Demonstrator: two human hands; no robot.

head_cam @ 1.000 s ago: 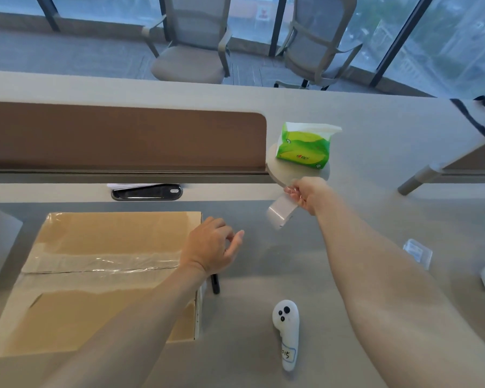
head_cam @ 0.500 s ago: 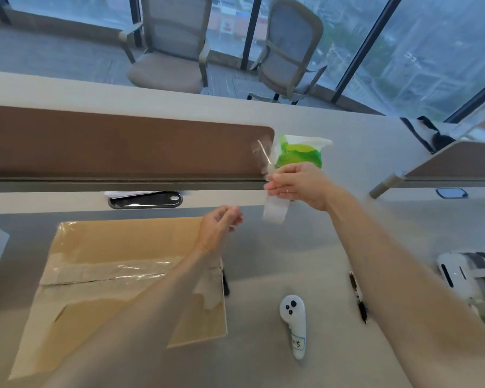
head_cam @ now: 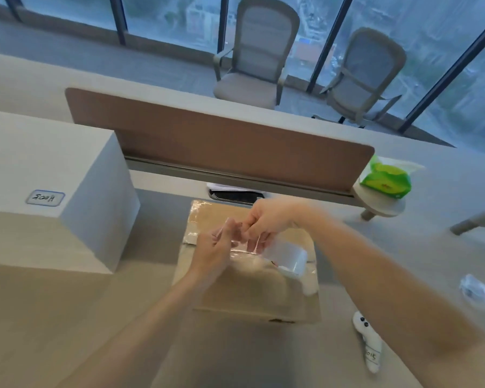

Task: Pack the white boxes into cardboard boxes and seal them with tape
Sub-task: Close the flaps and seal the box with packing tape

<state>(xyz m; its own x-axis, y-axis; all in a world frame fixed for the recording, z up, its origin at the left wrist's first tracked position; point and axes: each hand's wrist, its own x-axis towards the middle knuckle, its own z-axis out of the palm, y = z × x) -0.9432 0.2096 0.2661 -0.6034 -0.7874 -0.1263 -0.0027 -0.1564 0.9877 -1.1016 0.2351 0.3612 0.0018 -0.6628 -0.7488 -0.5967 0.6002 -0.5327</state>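
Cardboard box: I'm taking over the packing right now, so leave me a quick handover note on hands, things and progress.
Left hand appears to pinch the loose tape end; right hand grips the tape roll, both above the cardboard box.
The box lies closed on the desk, with clear tape already across its top.
A large white box stands left of it, not packed.
Left to do: lay this strip down and finish sealing.

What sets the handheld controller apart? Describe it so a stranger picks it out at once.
Start at the taped cardboard box in the middle of the grey desk. Just off its near right corner lies the controller. It is a slim white stick with two dark buttons and a handwritten label, unlike the clear plastic piece farther right.
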